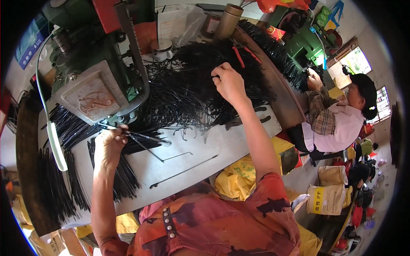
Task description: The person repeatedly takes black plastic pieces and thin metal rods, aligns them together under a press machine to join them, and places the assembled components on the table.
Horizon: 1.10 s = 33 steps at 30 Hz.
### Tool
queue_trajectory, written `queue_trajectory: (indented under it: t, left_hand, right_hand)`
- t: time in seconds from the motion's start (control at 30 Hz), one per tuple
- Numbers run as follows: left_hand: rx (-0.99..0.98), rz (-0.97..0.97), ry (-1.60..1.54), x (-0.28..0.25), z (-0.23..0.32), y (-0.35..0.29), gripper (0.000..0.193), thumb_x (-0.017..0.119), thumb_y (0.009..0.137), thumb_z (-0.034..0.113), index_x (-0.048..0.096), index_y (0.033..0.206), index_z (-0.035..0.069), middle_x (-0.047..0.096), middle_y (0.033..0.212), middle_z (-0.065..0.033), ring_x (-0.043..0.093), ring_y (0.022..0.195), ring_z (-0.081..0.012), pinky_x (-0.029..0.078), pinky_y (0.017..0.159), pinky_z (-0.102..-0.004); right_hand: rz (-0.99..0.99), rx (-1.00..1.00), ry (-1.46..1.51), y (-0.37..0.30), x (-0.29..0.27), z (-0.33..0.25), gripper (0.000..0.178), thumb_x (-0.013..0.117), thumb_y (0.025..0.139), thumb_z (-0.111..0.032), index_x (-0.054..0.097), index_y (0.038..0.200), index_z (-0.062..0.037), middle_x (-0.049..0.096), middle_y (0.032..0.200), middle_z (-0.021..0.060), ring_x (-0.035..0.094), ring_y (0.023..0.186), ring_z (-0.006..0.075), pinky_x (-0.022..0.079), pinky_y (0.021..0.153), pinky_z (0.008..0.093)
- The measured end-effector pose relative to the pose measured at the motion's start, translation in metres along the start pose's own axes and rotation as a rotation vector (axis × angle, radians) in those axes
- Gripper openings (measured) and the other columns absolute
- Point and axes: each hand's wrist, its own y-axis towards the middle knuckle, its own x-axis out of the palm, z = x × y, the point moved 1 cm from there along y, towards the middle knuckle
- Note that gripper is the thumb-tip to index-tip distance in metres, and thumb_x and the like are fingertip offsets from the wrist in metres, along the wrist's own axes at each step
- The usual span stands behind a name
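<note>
My left hand (110, 143) is closed in a pinch on thin black rods, right under the head of a green press machine (92, 91). Their far ends point into the lit gap below the machine's rusty plate. Over a big tangled heap of thin black rods (183, 79), my right hand (230, 87) reaches with curled fingers; what they grip, if anything, I cannot make out. One loose rod with a small end piece (183, 173) lies on the white tabletop (200, 147), apart from both hands.
Bundles of straight black rods (53, 183) lie at the left. A white lamp tube (56, 147) hangs beside the machine. Red-handled pliers (238, 57) rest on the heap; a mug (162, 50) and a flask (227, 23) stand behind. A co-worker (337, 115) sits at the right.
</note>
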Motion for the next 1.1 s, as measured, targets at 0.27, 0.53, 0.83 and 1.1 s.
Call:
queue_trajectory:
  t: [0.27,0.53,0.83,1.1]
  left_hand:
    - [-0.081,0.127,0.017,-0.015,-0.012,-0.006,0.006,0.054,0.071,0.01,0.052,0.073,0.005,0.054,0.067,-0.0044,0.046,0.053,-0.0096,0.034,0.043,-0.0199]
    - [-0.069,0.095,0.278,-0.01,-0.003,-0.017,0.01,0.06,0.071,0.011,0.057,0.073,0.003,0.054,0.062,-0.0018,0.039,0.042,-0.0048,0.029,0.039,-0.0176]
    - [-0.045,0.112,0.286,-0.012,0.0,-0.021,0.008,0.062,0.071,0.006,0.057,0.077,0.004,0.055,0.061,-0.002,0.039,0.041,-0.0033,0.028,0.038,-0.0164]
    - [-0.04,0.086,0.254,-0.013,0.001,-0.02,0.009,0.06,0.073,0.005,0.056,0.081,0.004,0.055,0.062,-0.0027,0.038,0.041,-0.0028,0.027,0.037,-0.0157]
  right_hand:
    - [0.082,-0.706,0.04,-0.043,0.009,-0.113,0.017,0.057,0.062,-0.009,0.056,0.079,-0.0105,0.05,0.074,0.002,0.05,0.068,0.0159,0.045,0.055,0.0246]
    - [-0.114,-0.59,0.311,-0.052,0.049,-0.162,0.007,0.054,0.073,-0.018,0.052,0.072,-0.0116,0.052,0.062,0.0046,0.056,0.057,0.0184,0.045,0.046,0.0313]
    - [-0.733,0.327,1.309,-0.029,0.079,-0.171,0.012,0.056,0.079,-0.012,0.057,0.081,0.0001,0.048,0.058,-0.0031,0.035,0.041,-0.0012,0.024,0.034,0.0135]
    - [-0.738,0.331,1.413,-0.026,0.078,-0.171,0.015,0.054,0.081,-0.014,0.057,0.08,0.0009,0.044,0.055,-0.0049,0.031,0.04,-0.0018,0.021,0.034,0.0138]
